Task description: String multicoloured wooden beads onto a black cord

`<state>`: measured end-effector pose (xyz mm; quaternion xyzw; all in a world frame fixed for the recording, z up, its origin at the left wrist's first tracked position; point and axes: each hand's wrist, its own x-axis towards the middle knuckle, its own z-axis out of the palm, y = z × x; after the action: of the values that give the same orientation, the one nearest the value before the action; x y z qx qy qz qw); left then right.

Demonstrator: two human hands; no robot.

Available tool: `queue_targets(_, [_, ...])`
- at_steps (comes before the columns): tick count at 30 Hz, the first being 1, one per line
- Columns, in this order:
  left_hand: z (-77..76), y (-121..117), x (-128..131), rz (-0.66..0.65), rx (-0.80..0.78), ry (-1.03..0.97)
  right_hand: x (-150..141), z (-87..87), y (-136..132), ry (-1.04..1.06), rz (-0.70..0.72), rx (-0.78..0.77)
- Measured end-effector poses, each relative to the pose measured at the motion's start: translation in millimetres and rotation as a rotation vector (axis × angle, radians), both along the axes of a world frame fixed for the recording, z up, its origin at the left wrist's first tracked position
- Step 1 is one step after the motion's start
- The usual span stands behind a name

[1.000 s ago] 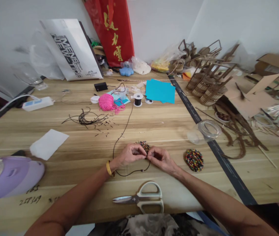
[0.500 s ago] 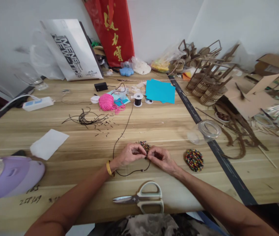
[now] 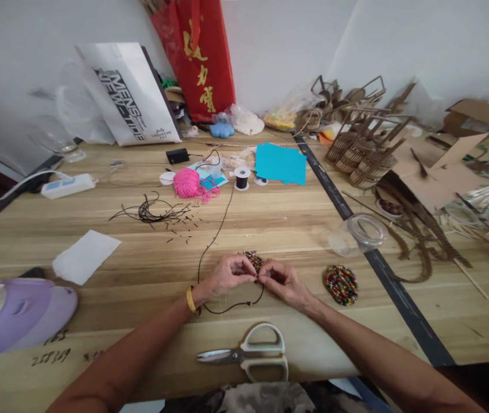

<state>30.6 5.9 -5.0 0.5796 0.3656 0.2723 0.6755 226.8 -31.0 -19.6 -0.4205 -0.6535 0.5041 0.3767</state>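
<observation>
My left hand (image 3: 232,274) and my right hand (image 3: 283,280) meet at the middle of the table, each pinching with thumb and forefinger. Between the fingertips runs black cord (image 3: 229,310), which loops below the hands and leads back to a black spool (image 3: 241,179). Just behind the fingertips lies a bunch of multicoloured beads (image 3: 253,259), partly hidden by the hands. Whether a bead sits in the pinch is too small to tell. A coil of similar beads (image 3: 341,285) rests right of my right hand. Scissors with pale handles (image 3: 244,351) lie nearer me.
Cut black cords (image 3: 150,212) and short snippets lie left of centre, near a pink yarn ball (image 3: 186,182). Blue sheets (image 3: 280,163) are at the back. A clear plastic container (image 3: 359,234) stands right, before small woven baskets (image 3: 363,152). A purple appliance (image 3: 20,312) sits left.
The whole view has shifted slightly, so things appear a little lower. Both hands keep their pinch in nearly the same place, fingertips close together.
</observation>
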Motion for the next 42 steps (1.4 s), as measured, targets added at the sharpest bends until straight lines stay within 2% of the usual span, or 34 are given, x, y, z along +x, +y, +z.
queue_targets(8, [0.8,-1,1,0.011,0.007,-0.004,-1,-0.3,1,0.063,0.007,-0.006])
queue_targets(15, [1.6,-1,1,0.026,0.005,-0.021,-3,-3.8,1,0.166,0.010,-0.107])
queue_targets(20, [-1.0,0,0,0.024,0.008,-0.052,-1,-7.0,0,0.130,0.015,-0.093])
queue_targets(22, [-1.4,-1,1,0.021,0.019,-0.061,0,-5.8,0,0.087,0.012,-0.047])
queue_targets(26, [1.1,-1,2,0.011,0.064,-0.027,1,-1.3,0,0.037,0.007,0.203])
queue_targets(28, [2.4,-1,2,-0.017,0.092,-0.013,0,0.2,0,0.026,0.016,0.279])
queue_targets(32, [2.5,0,1,-0.079,0.136,0.001,0,2.9,-2,-0.031,0.050,0.294])
queue_targets(37, [1.5,3,-3,-0.100,0.105,0.008,3,10.8,-1,-0.107,0.120,0.314])
queue_targets(42, [2.3,7,-7,-0.087,0.065,-0.062,11,12.7,2,-0.267,0.281,0.371])
